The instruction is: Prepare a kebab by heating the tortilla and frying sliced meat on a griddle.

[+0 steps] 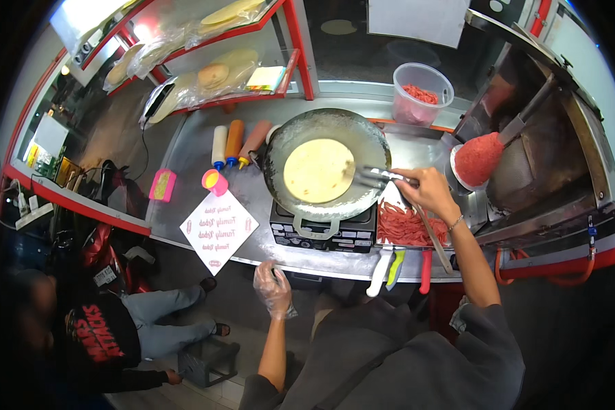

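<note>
My right hand grips a dark slotted utensil, blurred, whose head lies over the right edge of a round flatbread. The flatbread lies flat in a large metal pan on a portable gas stove. My left hand, in a clear plastic glove, is held in front of the counter with curled fingers; whether it holds anything cannot be told. Beneath my right hand, shredded reddish meat fills a metal tray, with a long flat tool lying across it. A printed paper wrapper lies left of the stove.
Knives lie at the counter's front edge. Sauce bottles and a pink cup are left of the pan. A meat cone and meat bucket are right and back. Flatbreads fill a shelf. A person sits lower left.
</note>
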